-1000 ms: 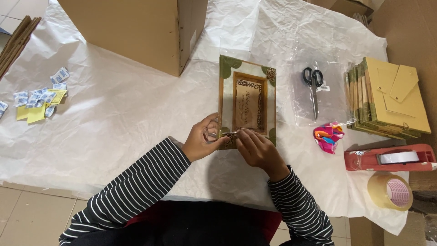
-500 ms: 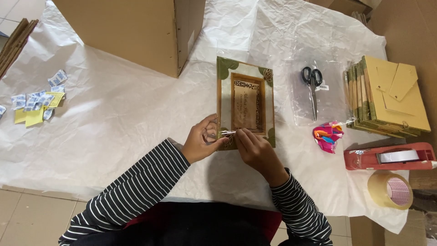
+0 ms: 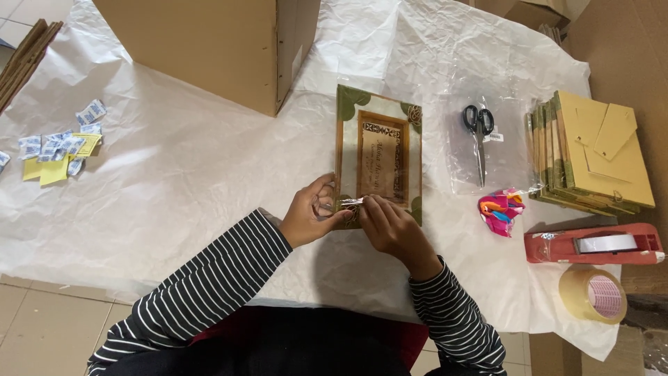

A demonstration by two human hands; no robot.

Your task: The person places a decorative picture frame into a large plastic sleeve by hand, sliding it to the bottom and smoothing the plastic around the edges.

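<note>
A green and gold picture frame (image 3: 379, 150) in a clear plastic sleeve lies flat on white paper in the middle of the table. My left hand (image 3: 312, 217) pinches the sleeve at the frame's near left corner. My right hand (image 3: 391, 226) rests on the near edge beside it, its fingers pressing down the clear flap or a strip of tape there. Both hands meet at that near edge. Striped sleeves cover both of my arms.
A big cardboard box (image 3: 209, 45) stands at the back left. Scissors (image 3: 479, 136) lie on clear bags to the right, then a stack of yellow frames (image 3: 591, 153). A red tape dispenser (image 3: 595, 244), a tape roll (image 3: 593, 294), a colourful bundle (image 3: 499, 209) and small packets (image 3: 59, 143) lie around.
My hands stay at the frame's near edge; the fingers have shifted slightly along it. The frame has not moved.
</note>
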